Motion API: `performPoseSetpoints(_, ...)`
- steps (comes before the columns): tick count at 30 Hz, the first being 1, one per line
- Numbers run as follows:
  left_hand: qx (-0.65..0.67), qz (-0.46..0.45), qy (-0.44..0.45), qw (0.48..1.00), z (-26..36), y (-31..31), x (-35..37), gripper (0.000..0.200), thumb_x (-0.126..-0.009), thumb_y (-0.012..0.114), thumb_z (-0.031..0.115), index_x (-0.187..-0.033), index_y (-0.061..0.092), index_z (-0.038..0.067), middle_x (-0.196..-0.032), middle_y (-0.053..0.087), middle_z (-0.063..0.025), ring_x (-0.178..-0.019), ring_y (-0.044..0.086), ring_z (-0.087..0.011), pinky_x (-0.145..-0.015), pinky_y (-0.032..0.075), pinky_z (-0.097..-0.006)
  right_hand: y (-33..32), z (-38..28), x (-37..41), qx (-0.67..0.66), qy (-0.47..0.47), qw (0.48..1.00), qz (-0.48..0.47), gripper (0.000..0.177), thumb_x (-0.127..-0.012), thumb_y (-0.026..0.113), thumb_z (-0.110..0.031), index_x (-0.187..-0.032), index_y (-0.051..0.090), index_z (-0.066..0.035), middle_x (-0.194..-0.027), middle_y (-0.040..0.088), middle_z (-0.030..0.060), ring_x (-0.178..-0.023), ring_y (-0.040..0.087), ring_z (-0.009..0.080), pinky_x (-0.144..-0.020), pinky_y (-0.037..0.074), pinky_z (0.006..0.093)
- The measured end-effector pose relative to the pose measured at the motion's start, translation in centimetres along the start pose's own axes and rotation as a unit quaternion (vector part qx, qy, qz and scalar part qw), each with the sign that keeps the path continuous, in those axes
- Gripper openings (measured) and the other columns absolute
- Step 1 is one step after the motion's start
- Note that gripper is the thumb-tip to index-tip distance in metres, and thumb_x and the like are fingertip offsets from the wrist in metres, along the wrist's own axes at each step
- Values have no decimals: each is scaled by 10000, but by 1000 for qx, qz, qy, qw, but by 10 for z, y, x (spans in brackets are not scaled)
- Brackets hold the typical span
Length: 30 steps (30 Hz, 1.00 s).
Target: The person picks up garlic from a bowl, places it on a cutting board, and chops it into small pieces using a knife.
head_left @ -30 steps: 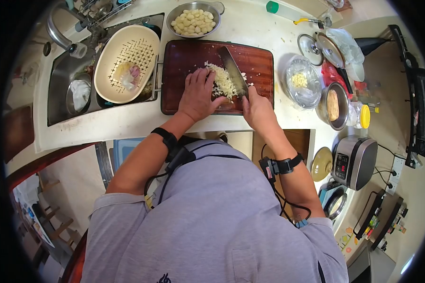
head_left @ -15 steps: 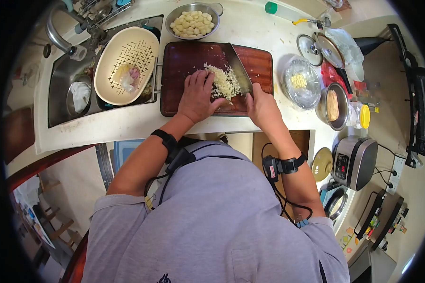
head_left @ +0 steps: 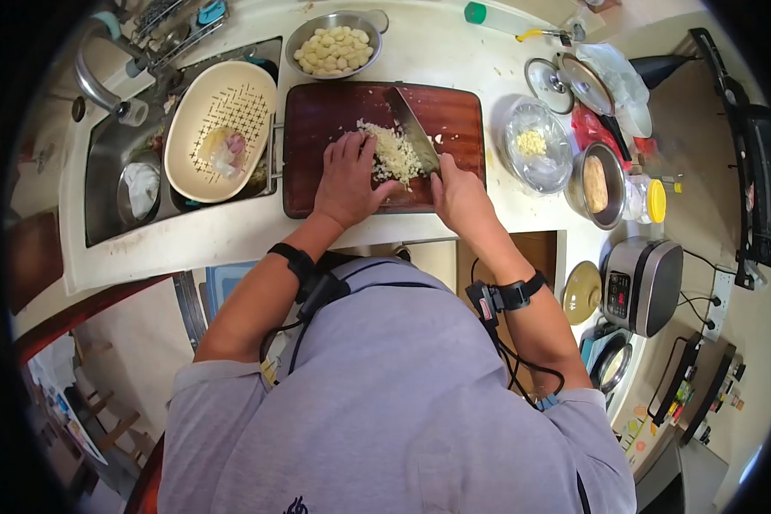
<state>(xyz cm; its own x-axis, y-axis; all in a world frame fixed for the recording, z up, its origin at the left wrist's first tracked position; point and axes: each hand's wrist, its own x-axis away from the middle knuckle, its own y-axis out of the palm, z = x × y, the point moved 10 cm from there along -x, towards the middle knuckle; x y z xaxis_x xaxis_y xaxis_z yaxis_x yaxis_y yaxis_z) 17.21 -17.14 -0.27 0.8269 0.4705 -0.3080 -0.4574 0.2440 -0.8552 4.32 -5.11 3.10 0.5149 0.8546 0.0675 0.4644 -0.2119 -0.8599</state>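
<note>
Finely chopped garlic [head_left: 396, 156] lies in a loose pile on a dark red-brown cutting board [head_left: 310, 111]. My right hand [head_left: 461, 194] is wrapped round the handle of a cleaver [head_left: 413, 127], whose blade stands along the right side of the pile, pointing away from me. On the pile's left side rests my left hand [head_left: 348, 178], fingers stretched out and thumb apart, its fingertips at the edge of the garlic. The cleaver's handle is mostly hidden in my right hand.
Left of the board, a cream colander [head_left: 180, 163] with peelings sits over the sink [head_left: 103, 154]. Behind stands a metal bowl [head_left: 293, 56] of peeled garlic cloves. At right are a plastic-lined bowl [head_left: 553, 176], a steel bowl [head_left: 610, 221] and a rice cooker [head_left: 655, 287].
The cleaver and my right hand have shifted slightly left over the board, toward my left hand. The whole view has moved a little. My left hand stays beside the garlic.
</note>
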Motion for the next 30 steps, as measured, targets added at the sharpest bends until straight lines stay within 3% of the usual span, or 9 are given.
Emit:
performPoseSetpoints(6,2,15,5,1000,-2,-1,-2,862,-821,855,434,-1477,483,16,-1432,474,-175,-1378,430,-376,-1187,324,-519,-42,12,-1,45,4,998,49,151,-1022,591,-111,-1057,491,-3,-755,667,319,-743,657,548,-656,513,622)
performPoseSetpoints(11,-4,16,5,1000,-2,-2,-3,863,-826,847,456,-1472,485,14,-1430,472,-175,-1377,429,-373,-1186,327,-517,-13,27,4,48,7,999,6,169,-1045,565,-152,-1082,481,-10,-758,675,310,-730,663,537,-669,520,629)
performPoseSetpoints(17,-12,15,6,1000,-3,-1,-3,868,-829,836,492,-1462,490,10,-1431,477,-178,-1375,432,-373,-1185,326,-521,-34,-5,-3,33,-12,999,9,167,-1028,590,-121,-1058,479,0,-751,670,315,-731,663,536,-669,521,625)
performPoseSetpoints(30,-9,20,6,1000,-3,-4,-4,875,-830,835,485,-1475,487,7,-1439,477,-185,-1369,438,-392,-1188,321,-526,-20,4,-9,13,-14,1000,2,191,-1028,609,-134,-1059,481,4,-781,667,323,-770,647,554,-669,498,618)
